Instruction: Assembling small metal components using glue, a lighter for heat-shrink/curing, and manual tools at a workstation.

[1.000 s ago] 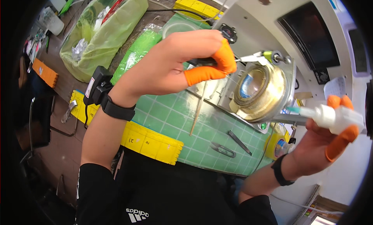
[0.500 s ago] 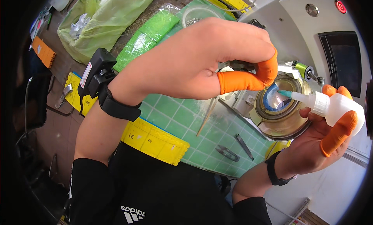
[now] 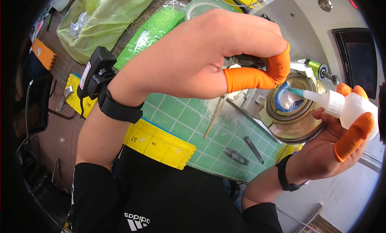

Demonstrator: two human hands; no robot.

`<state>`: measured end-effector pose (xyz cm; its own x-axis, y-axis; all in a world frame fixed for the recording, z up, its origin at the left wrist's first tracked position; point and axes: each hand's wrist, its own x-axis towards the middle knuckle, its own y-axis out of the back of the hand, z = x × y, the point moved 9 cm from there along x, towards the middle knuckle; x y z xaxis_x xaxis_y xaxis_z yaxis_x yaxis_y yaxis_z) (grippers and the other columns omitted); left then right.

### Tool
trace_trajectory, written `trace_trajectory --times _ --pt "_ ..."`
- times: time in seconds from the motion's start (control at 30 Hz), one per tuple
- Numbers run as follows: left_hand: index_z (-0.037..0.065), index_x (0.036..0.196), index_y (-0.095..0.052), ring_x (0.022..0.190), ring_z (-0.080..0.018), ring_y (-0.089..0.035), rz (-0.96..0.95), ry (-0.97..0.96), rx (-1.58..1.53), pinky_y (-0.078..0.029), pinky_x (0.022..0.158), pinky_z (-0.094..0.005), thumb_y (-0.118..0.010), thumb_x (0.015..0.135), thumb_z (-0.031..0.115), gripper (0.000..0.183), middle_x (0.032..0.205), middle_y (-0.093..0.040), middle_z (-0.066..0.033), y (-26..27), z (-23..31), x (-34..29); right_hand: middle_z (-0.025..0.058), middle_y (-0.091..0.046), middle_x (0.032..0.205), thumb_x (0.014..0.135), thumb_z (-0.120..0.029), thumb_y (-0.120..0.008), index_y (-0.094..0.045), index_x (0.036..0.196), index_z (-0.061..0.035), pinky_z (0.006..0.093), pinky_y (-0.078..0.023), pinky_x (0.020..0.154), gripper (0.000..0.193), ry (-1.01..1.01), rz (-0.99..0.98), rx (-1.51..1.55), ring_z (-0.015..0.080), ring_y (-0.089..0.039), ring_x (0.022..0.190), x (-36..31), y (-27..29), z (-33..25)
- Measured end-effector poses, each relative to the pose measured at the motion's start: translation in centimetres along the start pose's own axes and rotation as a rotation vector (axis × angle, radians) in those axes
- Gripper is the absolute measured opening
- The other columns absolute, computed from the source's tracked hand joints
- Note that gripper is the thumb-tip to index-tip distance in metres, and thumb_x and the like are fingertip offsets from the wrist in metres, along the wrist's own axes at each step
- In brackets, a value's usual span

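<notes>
My left hand (image 3: pixel 225 52) wears orange finger cots on thumb and forefinger, pinched together just above a round brass-coloured fixture (image 3: pixel 281 124). Whatever lies between those fingertips is hidden or too small to make out. Inside the fixture is a blue ring (image 3: pixel 279 103) around a shiny centre. Lying tilted in my right hand (image 3: pixel 321 160) is a white squeeze bottle (image 3: pixel 354 106), its fingers wrapped about it and also tipped in orange cots. The bottle's teal dispensing tip (image 3: pixel 296 91) points left, at the upper part of the blue ring; whether it touches cannot be told.
A grey machine with a dark screen (image 3: pixel 357 58) stands at right, near a green cylinder (image 3: pixel 317 69). On the green gridded mat (image 3: pixel 189 116) lie thread snips (image 3: pixel 236 156), tweezers (image 3: pixel 254 149) and a thin wooden stick (image 3: pixel 215 117). A yellow ruler strip (image 3: pixel 159 144) edges the mat.
The view has shifted slightly. Both hands keep their grips, and the bottle's tip stays over the ring, with little visible movement.
</notes>
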<state>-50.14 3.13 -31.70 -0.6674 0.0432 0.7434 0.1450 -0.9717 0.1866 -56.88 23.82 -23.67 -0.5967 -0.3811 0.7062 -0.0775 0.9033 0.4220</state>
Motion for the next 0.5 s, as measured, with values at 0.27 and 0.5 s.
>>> trace_trajectory --times 0.27,0.5 --pt "0.002 0.094 -0.069 0.089 -0.0272 -0.068 -0.046 0.008 -0.010 -0.053 0.080 -0.0363 -0.081 0.085 0.004 0.015 0.096 -0.072 -0.0099 -0.1 0.5 0.7 0.0335 -0.066 0.119 0.110 -0.045 -0.051 -0.053 0.137 0.0151 0.0299 -0.059 0.062 0.066 -0.172 0.086 0.177 0.0315 -0.073 0.092 -0.3 0.0 0.0" --pt "0.000 0.100 -0.067 0.100 -0.0296 -0.065 -0.194 0.182 0.101 -0.051 0.108 -0.0581 -0.071 0.092 0.001 0.009 0.105 -0.067 -0.0149 0.3 -1.2 -0.3 0.0101 -0.076 0.083 0.079 -0.040 -0.093 -0.075 0.105 0.0034 0.0336 -0.058 0.067 0.053 -0.073 -0.224 0.365 0.0215 -0.072 0.068 -5.0 2.1 -0.6"
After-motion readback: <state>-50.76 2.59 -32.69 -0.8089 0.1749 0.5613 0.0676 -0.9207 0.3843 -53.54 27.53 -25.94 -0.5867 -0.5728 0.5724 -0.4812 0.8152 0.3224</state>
